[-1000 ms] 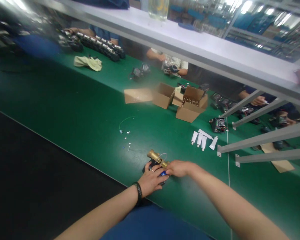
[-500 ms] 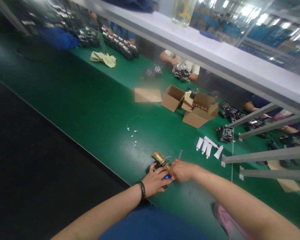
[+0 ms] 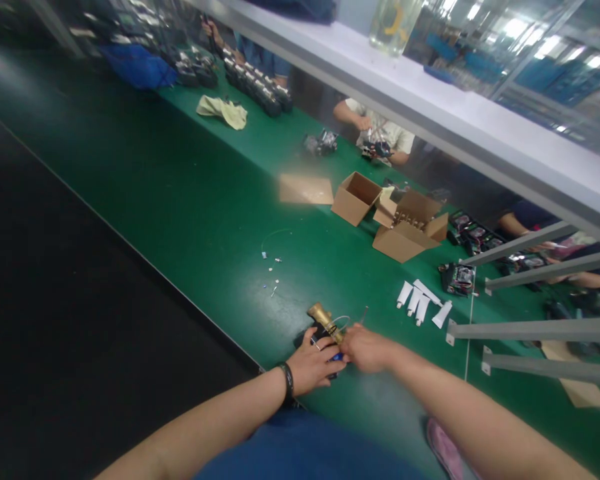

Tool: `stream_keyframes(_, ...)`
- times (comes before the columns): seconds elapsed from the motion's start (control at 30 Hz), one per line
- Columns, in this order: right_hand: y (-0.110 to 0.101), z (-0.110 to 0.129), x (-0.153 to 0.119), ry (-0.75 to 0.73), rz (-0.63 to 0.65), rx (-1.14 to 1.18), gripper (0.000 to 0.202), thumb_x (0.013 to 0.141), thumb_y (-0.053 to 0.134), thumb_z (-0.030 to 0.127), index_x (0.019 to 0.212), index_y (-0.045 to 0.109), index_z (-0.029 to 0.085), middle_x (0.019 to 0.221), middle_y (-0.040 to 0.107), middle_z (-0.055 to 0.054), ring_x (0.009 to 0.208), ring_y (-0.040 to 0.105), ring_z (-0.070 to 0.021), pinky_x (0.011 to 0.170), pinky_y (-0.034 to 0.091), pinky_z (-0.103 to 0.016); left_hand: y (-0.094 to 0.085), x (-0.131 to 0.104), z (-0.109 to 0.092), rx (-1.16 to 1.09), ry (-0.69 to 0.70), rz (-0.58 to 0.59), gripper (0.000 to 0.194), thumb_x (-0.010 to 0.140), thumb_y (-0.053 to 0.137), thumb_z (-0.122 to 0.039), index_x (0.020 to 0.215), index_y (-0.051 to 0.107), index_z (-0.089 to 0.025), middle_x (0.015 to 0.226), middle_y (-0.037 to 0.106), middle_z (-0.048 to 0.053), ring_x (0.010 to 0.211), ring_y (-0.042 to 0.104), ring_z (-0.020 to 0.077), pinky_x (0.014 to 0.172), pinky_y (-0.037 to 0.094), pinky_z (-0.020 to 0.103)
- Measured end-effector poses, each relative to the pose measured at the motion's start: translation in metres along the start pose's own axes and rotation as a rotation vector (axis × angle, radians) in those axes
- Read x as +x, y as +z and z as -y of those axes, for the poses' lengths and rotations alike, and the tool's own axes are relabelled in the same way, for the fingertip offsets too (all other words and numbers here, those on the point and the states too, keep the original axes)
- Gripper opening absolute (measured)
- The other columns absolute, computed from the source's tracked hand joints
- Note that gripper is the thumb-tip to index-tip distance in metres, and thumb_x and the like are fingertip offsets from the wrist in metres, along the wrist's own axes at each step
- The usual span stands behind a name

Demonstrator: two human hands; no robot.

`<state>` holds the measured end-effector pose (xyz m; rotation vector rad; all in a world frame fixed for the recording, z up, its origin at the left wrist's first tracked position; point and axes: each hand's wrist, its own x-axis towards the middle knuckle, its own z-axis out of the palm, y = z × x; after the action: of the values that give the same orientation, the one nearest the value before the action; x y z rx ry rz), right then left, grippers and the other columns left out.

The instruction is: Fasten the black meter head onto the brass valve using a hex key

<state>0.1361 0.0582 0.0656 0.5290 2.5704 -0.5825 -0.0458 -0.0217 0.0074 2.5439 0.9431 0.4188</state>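
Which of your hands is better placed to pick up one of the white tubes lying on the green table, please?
Probably the right hand: the white tubes lie on its side. The left hand sits further away, resting on the brass fitting.

Bare forearms, no sleeves, black wristband (image 3: 287, 381) on left wrist, blue clothing below

One view only, head-worn, looking forward and down across a green bench (image 3: 170, 200), horizon tilted so the bench edge runs from upper left to lower right. Both forearms enter from the bottom edge; left hand (image 3: 310, 363) and right hand (image 3: 367, 348) meet just below frame centre, fairly close. Far side of the bench with boxes (image 3: 395, 220) sits mid-frame; a white shelf (image 3: 430, 110) crosses the top. Upper corners blurred. No second view to overlap.
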Motion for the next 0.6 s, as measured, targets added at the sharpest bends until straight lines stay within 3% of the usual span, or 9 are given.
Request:
stream_keyframes(0.23, 0.042, 0.032, -0.010, 0.445, -0.189, 0.216, 0.033, 0.089, 0.031, 0.033, 0.088, 0.059, 0.017, 0.091, 0.066, -0.010, 0.083, 0.060, -0.0228, 0.071, 0.041, -0.032, 0.003, 0.000, -0.002, 0.015, 0.019, -0.021, 0.060, 0.071, 0.069, -0.038, 0.124, 0.041, -0.034, 0.130, 0.044, 0.003, 0.121, 0.029, 0.0278, 0.098, -0.002, 0.059)
stream_keyframes(0.4, 0.059, 0.068, 0.011, 0.943, -0.343, 0.390, 0.039, 0.091, 0.021, 0.032, 0.098, 0.057, 0.018, 0.093, 0.065, -0.012, 0.079, 0.063, -0.0226, 0.064, 0.043, -0.030, 0.011, 0.001, 0.002, 0.020, 0.037, -0.034, 0.050, 0.075, 0.065, -0.041, 0.119, 0.045, -0.033, 0.127, 0.047, 0.001, 0.120, 0.031, 0.0266, 0.098, 0.000, 0.058)
stream_keyframes(0.6, 0.059, 0.082, 0.025, 1.113, -0.392, 0.538, 0.037, 0.090, 0.024, 0.028, 0.099, 0.055, 0.011, 0.090, 0.066, -0.015, 0.079, 0.064, -0.0227, 0.063, 0.045, -0.029, 0.019, 0.002, 0.005, 0.022, 0.042, -0.063, 0.040, 0.079, 0.057, -0.047, 0.115, 0.050, -0.029, 0.125, 0.049, 0.003, 0.119, 0.032, 0.0273, 0.099, 0.003, 0.057)
